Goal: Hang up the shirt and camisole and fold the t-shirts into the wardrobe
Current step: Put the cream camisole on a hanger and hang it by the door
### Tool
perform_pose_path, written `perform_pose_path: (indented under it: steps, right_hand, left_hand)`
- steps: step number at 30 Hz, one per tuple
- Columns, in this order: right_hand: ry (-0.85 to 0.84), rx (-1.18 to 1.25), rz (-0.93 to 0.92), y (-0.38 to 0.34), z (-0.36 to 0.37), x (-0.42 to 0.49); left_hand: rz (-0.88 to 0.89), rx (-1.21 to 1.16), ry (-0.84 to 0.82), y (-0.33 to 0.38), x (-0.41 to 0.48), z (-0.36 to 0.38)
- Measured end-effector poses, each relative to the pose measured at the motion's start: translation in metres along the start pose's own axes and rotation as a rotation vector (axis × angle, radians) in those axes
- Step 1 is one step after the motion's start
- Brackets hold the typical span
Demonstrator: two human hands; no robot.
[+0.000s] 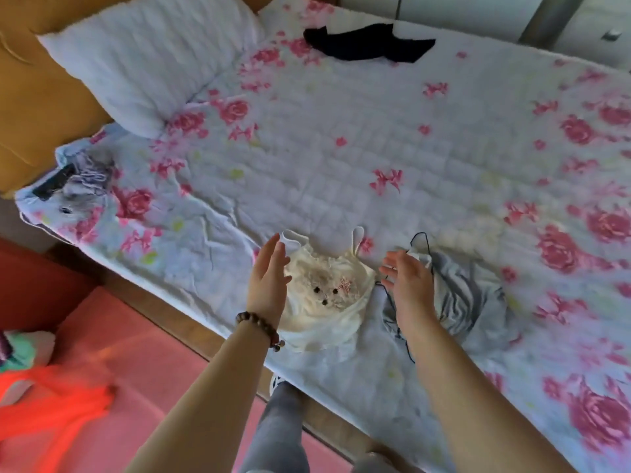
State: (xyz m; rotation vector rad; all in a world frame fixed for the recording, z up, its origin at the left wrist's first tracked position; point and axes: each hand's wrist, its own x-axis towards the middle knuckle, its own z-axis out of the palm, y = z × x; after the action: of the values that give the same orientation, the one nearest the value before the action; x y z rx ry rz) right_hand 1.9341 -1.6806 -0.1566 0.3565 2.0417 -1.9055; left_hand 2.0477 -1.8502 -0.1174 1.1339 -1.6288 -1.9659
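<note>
On the flowered bed [341, 148], the cream camisole [327, 312] lies near the edge between your left hand [269, 285] and right hand [409, 288], both spread wide and empty, perhaps brushing it. Picking it up is the step; next, pinch both straps [358, 235].

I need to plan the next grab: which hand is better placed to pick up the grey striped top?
Right, probably. The right hand hovers open over the edge of the grey striped top, while the left hand is across the cream camisole from it.
</note>
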Motion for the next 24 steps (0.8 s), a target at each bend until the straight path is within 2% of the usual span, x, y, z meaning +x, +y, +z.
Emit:
perform_pose_path:
  steps: [9, 13, 18, 21, 24]
  right_hand:
    - [0.201, 0.011, 0.068, 0.001, 0.054, 0.027]
    - [0.26, 0.075, 0.09, 0.001, 0.049, 0.043]
    - [0.3, 0.016, 0.126, 0.008, 0.014, 0.073]
    - [0.296, -0.181, 0.078, 0.024, -0.009, 0.098]
    - [0.133, -0.542, -0.011, 0.047, -0.023, 0.124]
  left_hand:
    - [-0.063, 0.109, -0.195, 0.031, 0.1, 0.006]
    - [-0.092, 0.155, -0.259, 0.025, 0.116, 0.024]
    - [-0.131, 0.226, -0.335, 0.0, 0.128, 0.051]
    - [-0.141, 0.296, -0.381, -0.018, 0.135, 0.068]
    - [-0.155, 0.36, -0.408, -0.041, 0.146, 0.089]
